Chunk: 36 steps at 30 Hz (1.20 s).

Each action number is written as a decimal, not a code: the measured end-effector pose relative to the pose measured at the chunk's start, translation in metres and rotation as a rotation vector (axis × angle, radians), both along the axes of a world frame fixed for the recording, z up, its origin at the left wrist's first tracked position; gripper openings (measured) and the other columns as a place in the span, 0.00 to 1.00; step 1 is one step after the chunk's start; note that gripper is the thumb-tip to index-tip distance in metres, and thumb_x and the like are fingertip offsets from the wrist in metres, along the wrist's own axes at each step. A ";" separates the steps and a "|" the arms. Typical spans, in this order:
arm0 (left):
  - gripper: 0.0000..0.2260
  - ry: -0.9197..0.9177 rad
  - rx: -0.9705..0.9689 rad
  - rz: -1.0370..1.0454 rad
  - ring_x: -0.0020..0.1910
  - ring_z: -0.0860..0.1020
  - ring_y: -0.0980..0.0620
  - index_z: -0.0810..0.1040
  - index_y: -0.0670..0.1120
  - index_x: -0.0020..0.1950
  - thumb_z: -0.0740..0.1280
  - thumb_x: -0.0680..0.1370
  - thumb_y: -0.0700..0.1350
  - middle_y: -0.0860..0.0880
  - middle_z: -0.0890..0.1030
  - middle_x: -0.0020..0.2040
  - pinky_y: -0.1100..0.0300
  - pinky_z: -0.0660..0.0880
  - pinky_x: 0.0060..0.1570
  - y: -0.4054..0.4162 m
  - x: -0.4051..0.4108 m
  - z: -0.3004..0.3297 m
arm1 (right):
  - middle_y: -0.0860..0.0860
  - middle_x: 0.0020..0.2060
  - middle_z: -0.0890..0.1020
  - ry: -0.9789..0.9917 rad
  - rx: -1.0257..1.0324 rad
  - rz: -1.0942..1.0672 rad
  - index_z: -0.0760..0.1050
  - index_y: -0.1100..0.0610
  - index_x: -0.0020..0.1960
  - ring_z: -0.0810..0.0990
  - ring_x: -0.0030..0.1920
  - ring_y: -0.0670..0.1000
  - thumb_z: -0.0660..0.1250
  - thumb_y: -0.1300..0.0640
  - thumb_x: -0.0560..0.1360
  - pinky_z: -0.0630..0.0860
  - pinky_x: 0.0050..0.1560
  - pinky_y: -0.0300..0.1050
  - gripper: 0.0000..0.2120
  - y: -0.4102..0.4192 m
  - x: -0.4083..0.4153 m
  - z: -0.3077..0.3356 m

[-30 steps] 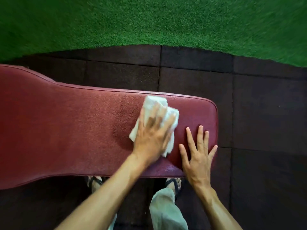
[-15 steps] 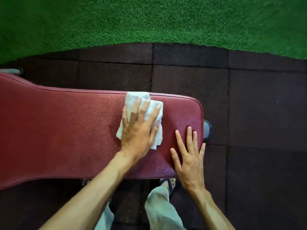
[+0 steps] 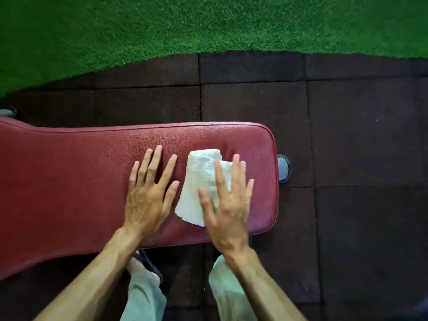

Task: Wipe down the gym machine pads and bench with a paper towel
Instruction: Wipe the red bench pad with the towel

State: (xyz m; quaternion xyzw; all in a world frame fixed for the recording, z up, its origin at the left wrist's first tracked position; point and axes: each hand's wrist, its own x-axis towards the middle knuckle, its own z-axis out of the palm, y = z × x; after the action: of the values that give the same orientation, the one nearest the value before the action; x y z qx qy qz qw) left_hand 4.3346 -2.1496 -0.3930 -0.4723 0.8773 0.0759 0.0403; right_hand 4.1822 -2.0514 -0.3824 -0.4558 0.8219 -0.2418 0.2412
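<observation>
We note even, dim lighting, soft sheen on the bench [image 3: 81, 172], motion blur on the right hand [image 3: 228, 205], and wide-angle bowing of the turf [image 3: 162, 26] edge.

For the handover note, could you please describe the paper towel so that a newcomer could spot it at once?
Find the long red padded bench that runs across the dark floor tiles. Near its right end, the right hand lies flat on the paper towel. It is the only white, crumpled thing on the pad.
</observation>
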 end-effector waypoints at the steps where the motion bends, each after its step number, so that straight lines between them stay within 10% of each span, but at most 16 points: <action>1: 0.25 -0.034 -0.003 -0.007 0.81 0.51 0.46 0.58 0.52 0.79 0.51 0.82 0.56 0.46 0.53 0.81 0.43 0.53 0.77 0.000 0.003 -0.004 | 0.55 0.80 0.48 0.048 0.040 -0.019 0.53 0.46 0.79 0.44 0.80 0.54 0.52 0.36 0.80 0.47 0.78 0.63 0.31 -0.008 0.014 -0.004; 11: 0.25 -0.045 -0.002 0.030 0.81 0.48 0.48 0.54 0.56 0.80 0.51 0.82 0.56 0.47 0.51 0.81 0.44 0.50 0.78 0.003 0.002 -0.006 | 0.53 0.80 0.55 0.241 0.090 0.080 0.53 0.45 0.79 0.50 0.80 0.56 0.57 0.36 0.78 0.56 0.76 0.64 0.33 0.043 -0.015 -0.031; 19: 0.26 -0.042 -0.028 0.031 0.81 0.50 0.47 0.54 0.56 0.80 0.52 0.82 0.57 0.47 0.53 0.81 0.44 0.51 0.78 0.003 0.001 -0.009 | 0.57 0.77 0.63 0.293 0.033 -0.310 0.60 0.51 0.78 0.58 0.77 0.61 0.56 0.38 0.79 0.60 0.74 0.61 0.31 -0.061 -0.043 -0.035; 27: 0.25 -0.028 -0.028 0.022 0.81 0.51 0.47 0.55 0.56 0.79 0.52 0.82 0.57 0.47 0.53 0.81 0.43 0.53 0.77 0.002 0.002 -0.009 | 0.55 0.79 0.57 0.321 -0.007 0.256 0.59 0.48 0.78 0.51 0.80 0.58 0.61 0.38 0.79 0.56 0.74 0.68 0.32 0.017 -0.033 -0.034; 36: 0.25 -0.004 -0.045 0.006 0.80 0.51 0.46 0.55 0.55 0.79 0.52 0.82 0.57 0.46 0.53 0.81 0.43 0.50 0.78 0.003 0.004 -0.012 | 0.57 0.80 0.54 0.340 0.123 -0.017 0.54 0.47 0.79 0.50 0.80 0.59 0.57 0.35 0.79 0.53 0.74 0.68 0.33 0.016 0.004 -0.031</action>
State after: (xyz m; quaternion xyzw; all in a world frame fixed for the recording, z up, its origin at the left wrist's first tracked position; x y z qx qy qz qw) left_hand 4.3382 -2.1470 -0.4047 -0.4759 0.8772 0.0555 0.0311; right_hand 4.1863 -2.0352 -0.4135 -0.4675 0.8680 -0.1127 0.1237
